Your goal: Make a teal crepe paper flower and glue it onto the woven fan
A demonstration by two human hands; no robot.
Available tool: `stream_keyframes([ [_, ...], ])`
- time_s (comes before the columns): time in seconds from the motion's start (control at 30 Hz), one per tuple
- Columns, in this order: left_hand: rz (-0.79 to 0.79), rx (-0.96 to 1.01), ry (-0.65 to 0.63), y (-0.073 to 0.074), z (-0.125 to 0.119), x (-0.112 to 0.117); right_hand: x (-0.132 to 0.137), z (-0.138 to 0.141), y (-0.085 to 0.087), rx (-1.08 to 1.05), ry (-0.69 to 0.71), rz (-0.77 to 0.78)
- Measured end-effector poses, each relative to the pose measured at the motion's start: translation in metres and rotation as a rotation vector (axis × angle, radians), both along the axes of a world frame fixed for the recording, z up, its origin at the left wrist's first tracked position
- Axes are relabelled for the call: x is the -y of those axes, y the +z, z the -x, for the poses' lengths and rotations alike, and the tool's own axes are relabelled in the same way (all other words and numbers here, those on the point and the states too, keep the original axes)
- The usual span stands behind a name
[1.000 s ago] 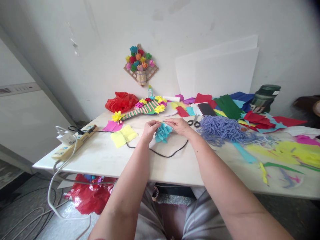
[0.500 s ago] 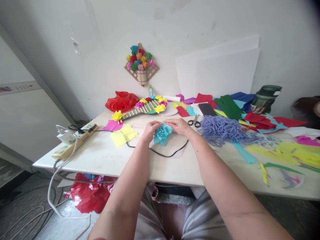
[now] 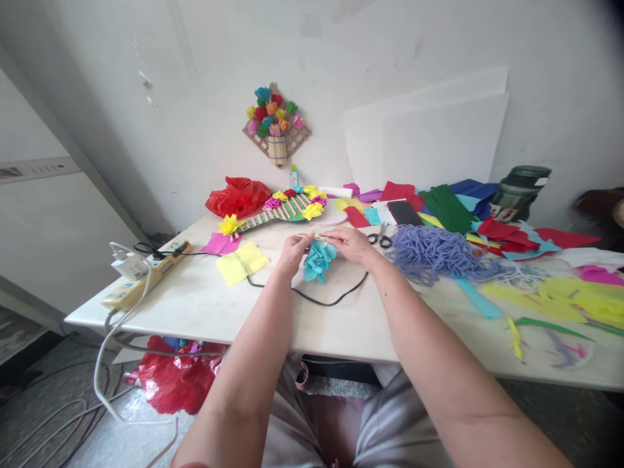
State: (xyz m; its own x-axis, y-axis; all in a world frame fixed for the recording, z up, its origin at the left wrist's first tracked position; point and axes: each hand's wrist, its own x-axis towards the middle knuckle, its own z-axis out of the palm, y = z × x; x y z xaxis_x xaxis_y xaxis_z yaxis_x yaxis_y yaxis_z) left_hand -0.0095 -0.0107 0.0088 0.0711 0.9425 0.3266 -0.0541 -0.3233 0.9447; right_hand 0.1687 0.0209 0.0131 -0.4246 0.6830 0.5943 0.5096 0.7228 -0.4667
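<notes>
A light-blue paper flower [image 3: 318, 261] hangs petals-down between my two hands above the table. My left hand [image 3: 295, 252] pinches at its upper left edge, fingers closed. From the other side my right hand [image 3: 349, 244] grips the top of the same flower with thumb and fingertips. Something small and pale shows between the fingertips, too small to make out. Just beyond the hands lies a green pipa-shaped craft [image 3: 287, 209] with pale strips and yellow, pink and red paper flowers. Black-handled scissors [image 3: 379, 240] rest beside my right hand.
Yellow paper [image 3: 242, 263] and a power strip [image 3: 146, 276] are on the left. A black cord [image 3: 322, 303] curves across the table before me. Purple yarn [image 3: 431, 250], a dark phone [image 3: 403, 213], coloured paper scraps [image 3: 446, 208] and a green bottle [image 3: 517, 195] occupy the right.
The blue flower has turned and shifted slightly right, its petals now facing more downward. Both hands keep their hold, and my right hand has risen a little.
</notes>
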Motion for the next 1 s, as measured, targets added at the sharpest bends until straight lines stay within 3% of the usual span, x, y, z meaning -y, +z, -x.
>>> stream_keyframes([
  [0.13,-0.027,0.001,0.066,-0.002,0.002,-0.002,0.007,0.002,0.011,0.015,-0.157,-0.244],
  [0.23,-0.043,-0.007,0.083,-0.005,0.003,-0.006,0.012,0.004,0.016,0.092,-0.211,-0.342],
  [0.7,-0.074,-0.006,0.057,-0.012,0.003,-0.012,0.027,0.013,0.021,0.388,-0.200,-0.433],
  [1.0,-0.061,-0.017,0.041,-0.012,0.004,-0.013,0.027,0.015,0.022,0.425,-0.198,-0.418],
])
